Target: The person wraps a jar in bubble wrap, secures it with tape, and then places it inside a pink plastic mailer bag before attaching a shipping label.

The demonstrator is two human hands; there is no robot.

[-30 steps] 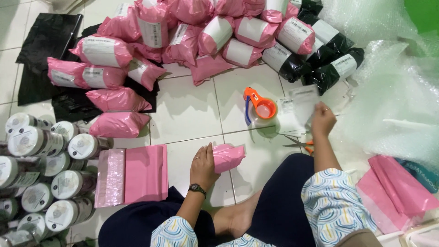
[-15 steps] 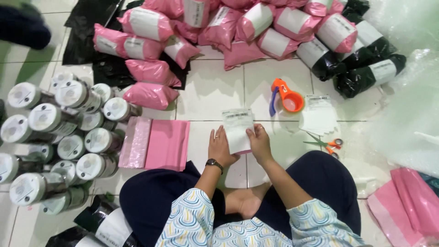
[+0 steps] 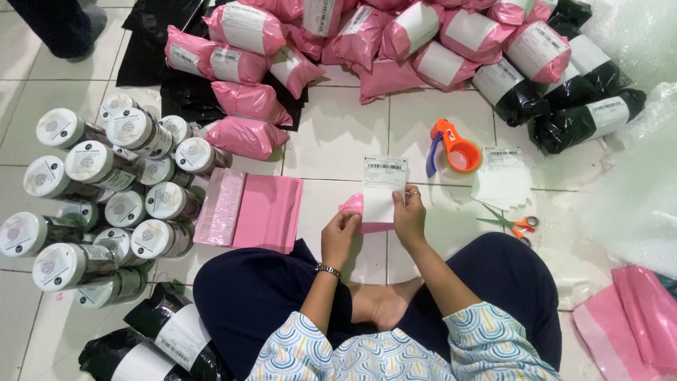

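A white shipping label (image 3: pixel 381 189) is held upright between two bare hands over a white tiled floor (image 3: pixel 338 141), seen from above by a seated person. The right hand (image 3: pixel 410 215) is closed on the label's lower right edge, thumb and fingers pinching the paper. The left hand (image 3: pixel 340 231) is closed lower down at the label's bottom left corner, where a small pink wrapped parcel (image 3: pixel 357 209) is also touched; how much of the parcel is gripped cannot be told, since the label and fingers cover most of it.

The label's long axis runs away from the body, rising straight up from both grips. The parcel lies directly behind and beneath the label, between the two hands, nearer to the left one.

The label is thin, flat, matte paper, rectangular. The parcel is soft, glossy pink plastic film, slightly crumpled.

Just left of the left hand, a flat stack of pink plastic mailer bags (image 3: pixel 266 212) lies smooth on the tiles. Further left, many round canisters with pale lids (image 3: pixel 106 190) are heaped. Beyond the label, an orange tape dispenser (image 3: pixel 455 149) and a sheet stack of white labels (image 3: pixel 503 178) are set down, with orange-handled scissors (image 3: pixel 518 225) to the right of the right hand. Farther off, pink and black wrapped parcels (image 3: pixel 395 35) are piled.
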